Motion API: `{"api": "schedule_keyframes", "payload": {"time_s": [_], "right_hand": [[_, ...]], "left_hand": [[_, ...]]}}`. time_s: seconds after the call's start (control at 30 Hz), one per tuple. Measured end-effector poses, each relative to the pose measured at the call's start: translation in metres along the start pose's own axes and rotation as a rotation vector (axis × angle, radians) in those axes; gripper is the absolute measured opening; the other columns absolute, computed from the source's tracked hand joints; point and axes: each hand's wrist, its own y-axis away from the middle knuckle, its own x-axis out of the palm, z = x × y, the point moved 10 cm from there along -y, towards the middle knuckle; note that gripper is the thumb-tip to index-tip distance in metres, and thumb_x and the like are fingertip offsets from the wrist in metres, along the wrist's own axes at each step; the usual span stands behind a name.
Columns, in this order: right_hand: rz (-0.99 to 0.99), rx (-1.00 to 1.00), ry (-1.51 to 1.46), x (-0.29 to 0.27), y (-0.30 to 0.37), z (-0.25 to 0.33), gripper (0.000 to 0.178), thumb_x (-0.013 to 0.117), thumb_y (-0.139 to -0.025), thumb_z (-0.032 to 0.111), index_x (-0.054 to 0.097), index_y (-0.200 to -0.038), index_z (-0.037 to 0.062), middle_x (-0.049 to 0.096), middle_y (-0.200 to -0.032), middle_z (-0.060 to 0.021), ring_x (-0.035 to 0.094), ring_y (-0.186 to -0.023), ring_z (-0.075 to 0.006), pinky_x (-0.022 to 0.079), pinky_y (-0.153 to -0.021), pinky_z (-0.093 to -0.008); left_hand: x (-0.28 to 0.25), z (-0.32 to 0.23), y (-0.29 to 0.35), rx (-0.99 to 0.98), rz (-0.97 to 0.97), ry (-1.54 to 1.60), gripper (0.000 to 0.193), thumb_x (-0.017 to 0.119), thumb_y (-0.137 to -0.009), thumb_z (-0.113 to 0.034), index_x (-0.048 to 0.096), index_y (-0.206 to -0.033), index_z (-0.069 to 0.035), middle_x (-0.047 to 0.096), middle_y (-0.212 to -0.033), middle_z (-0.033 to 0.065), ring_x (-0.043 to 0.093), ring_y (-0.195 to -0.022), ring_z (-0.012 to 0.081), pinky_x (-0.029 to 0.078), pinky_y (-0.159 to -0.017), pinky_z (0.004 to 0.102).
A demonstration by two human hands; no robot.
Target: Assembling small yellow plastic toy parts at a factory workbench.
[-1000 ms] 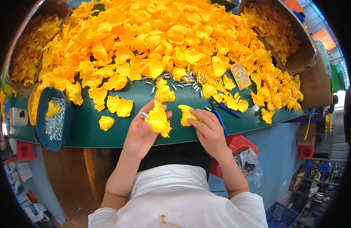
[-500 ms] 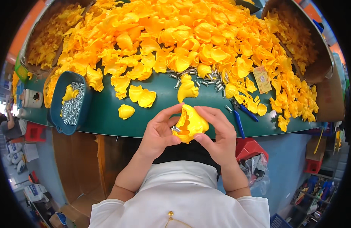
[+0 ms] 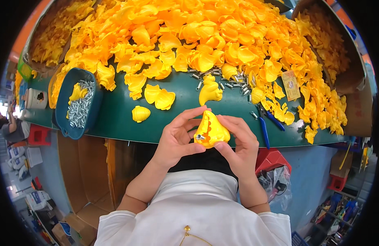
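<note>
Just past the table's near edge, a hollow yellow plastic shell (image 3: 217,132) is held between both hands. My left hand (image 3: 176,136) grips its left side with thumb below and fingers above. My right hand (image 3: 240,141) holds the opposite side, thumb against the lower front. A jagged opening runs down the shell's left part, and a small metal cylinder (image 3: 200,137) shows at its lower end. Right beyond my hands lies a curved yellow piece (image 3: 210,91). Two joined yellow shells (image 3: 160,97) and a small yellow cap-like piece (image 3: 140,114) lie to the left.
A large heap of yellow plastic shells (image 3: 197,30) covers the far part of the green table (image 3: 115,123). Loose metal cylinders (image 3: 240,80) lie before it. A blue basket (image 3: 95,107) at left holds more cylinders. Blue-handled pliers (image 3: 264,132) rest at right, near a printed card (image 3: 291,85).
The yellow shell has turned in my hands, and its jagged opening looks narrower. Both hands keep hold of it. The whole view has shifted slightly, moving the table things a little rightward.
</note>
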Motion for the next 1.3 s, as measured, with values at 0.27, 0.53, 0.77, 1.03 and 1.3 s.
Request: {"api": "schedule_keyframes", "payload": {"time_s": [0.27,0.53,0.77,1.03,1.3], "right_hand": [[0.002,0.017,-0.062,0.004,0.003,-0.006,0.041,0.068,-0.075,0.004,0.059,-0.114,-0.0035,0.056,-0.108,-0.0142,0.054,-0.103,-0.0205,0.042,-0.089,-0.0288],[0.079,-0.057,0.136,0.016,-0.01,-0.002,0.055,0.069,-0.075,0.007,0.048,-0.126,-0.001,0.046,-0.119,-0.0132,0.048,-0.108,-0.019,0.042,-0.088,-0.0276],[-0.116,-0.222,0.205,0.001,0.005,0.012,0.048,0.076,-0.068,0.001,0.056,-0.112,-0.0005,0.053,-0.11,-0.0129,0.057,-0.099,-0.0217,0.05,-0.083,-0.0302],[-0.13,-0.234,0.156,0.003,0.007,0.017,0.04,0.079,-0.066,0.004,0.061,-0.101,-0.0006,0.062,-0.098,-0.0125,0.06,-0.091,-0.0221,0.05,-0.075,-0.0289],[-0.226,-0.389,0.338,0.004,0.009,0.034,0.041,0.081,-0.062,0.005,0.061,-0.097,-0.0008,0.063,-0.094,-0.0157,0.063,-0.084,-0.0235,0.051,-0.071,-0.0285]], "left_hand": [[0.008,-0.006,-0.001,0.112,0.115,-0.119,0.073,0.075,-0.065,0.006,0.043,-0.131,-0.003,0.042,-0.131,0.0092,0.048,-0.116,0.0215,0.045,-0.096,0.0352],[0.001,0.013,-0.006,0.048,-0.046,0.075,0.059,0.068,-0.079,-0.002,0.038,-0.129,-0.004,0.046,-0.126,0.0115,0.054,-0.109,0.0205,0.052,-0.085,0.0314],[0.005,0.007,-0.002,-0.01,-0.089,0.149,0.054,0.059,-0.088,-0.03,0.038,-0.129,-0.002,0.048,-0.128,0.0139,0.047,-0.119,0.0267,0.043,-0.097,0.0388],[-0.005,-0.003,0.002,0.161,-0.044,-0.101,0.058,0.071,-0.078,-0.034,0.046,-0.121,-0.003,0.048,-0.127,0.0141,0.049,-0.116,0.0244,0.043,-0.096,0.0385],[0.006,-0.005,0.0,0.165,-0.155,-0.045,0.057,0.067,-0.083,-0.031,0.045,-0.122,0.002,0.05,-0.124,0.0158,0.052,-0.113,0.0225,0.044,-0.094,0.0354]]}}
